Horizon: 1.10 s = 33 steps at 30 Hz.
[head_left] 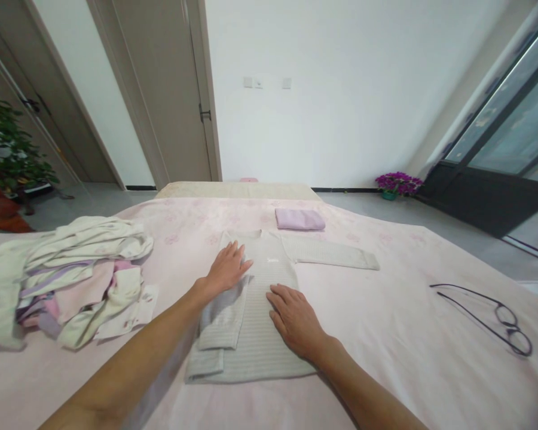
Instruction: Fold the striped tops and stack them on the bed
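Note:
A pale grey striped long-sleeved shirt (pixel 262 334) lies flat on the pink sheet (pixel 363 346), its neckline pointing away from me. Its left sleeve (pixel 222 325) is folded inward and runs down over the body, while the right sleeve (pixel 341 255) stretches out to the side. My left hand (pixel 228 266) rests flat near the shoulder on the folded sleeve, fingers extended. On the middle of the shirt's body lies my right hand (pixel 296 319), fingers spread and palm down. Neither hand grips anything.
A heap of crumpled clothes (pixel 85 275) sits at the left. Beyond the shirt lies a folded lilac cloth (pixel 300 219). Dark-framed glasses (pixel 506 316) rest at the right. Farther off are a door (pixel 165 89) and purple flowers (pixel 399 182) on the floor.

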{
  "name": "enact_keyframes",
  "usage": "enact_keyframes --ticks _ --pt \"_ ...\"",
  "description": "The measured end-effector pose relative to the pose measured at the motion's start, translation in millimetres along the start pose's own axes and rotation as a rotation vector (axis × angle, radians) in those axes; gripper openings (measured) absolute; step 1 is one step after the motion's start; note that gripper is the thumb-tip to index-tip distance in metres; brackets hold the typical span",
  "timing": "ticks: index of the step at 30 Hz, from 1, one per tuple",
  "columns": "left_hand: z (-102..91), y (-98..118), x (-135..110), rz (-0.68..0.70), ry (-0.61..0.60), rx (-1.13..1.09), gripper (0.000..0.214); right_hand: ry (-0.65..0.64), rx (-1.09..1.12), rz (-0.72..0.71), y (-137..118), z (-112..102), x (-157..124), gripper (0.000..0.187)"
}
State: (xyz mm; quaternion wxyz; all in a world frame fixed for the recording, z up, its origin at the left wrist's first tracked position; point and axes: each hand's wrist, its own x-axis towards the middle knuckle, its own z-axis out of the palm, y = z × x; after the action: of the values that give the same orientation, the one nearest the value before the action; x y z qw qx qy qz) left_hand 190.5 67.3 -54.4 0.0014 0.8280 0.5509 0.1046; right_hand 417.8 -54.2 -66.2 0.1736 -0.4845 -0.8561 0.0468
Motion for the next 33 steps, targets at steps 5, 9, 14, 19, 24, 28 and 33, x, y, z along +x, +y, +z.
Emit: enact_keyframes --ticks 5,9,14,19,24,28,33 --pt "39.5 -18 19 -0.143 -0.030 0.062 0.070 -0.005 0.062 0.009 3 -4 -4 0.040" --pt "52.2 -24 18 -0.165 -0.017 0.074 0.071 -0.013 0.188 -0.028 20 -10 0 0.036" --pt "55.0 -25 18 -0.159 0.003 0.084 0.071 0.160 0.185 0.204 99 -15 18 0.032" --pt "54.9 -24 18 -0.166 -0.014 0.082 0.072 0.254 -0.172 0.659 214 -42 27 0.046" --pt "50.8 -22 15 -0.152 0.012 0.081 0.069 0.109 -0.216 1.106 282 -74 18 0.053" --pt "46.9 -19 14 -0.141 0.035 0.064 0.067 0.068 -0.158 1.158 296 -86 14 0.053" --pt "40.2 -14 11 -0.114 0.136 0.056 0.056 0.070 -0.086 1.117 289 -101 19 0.048"
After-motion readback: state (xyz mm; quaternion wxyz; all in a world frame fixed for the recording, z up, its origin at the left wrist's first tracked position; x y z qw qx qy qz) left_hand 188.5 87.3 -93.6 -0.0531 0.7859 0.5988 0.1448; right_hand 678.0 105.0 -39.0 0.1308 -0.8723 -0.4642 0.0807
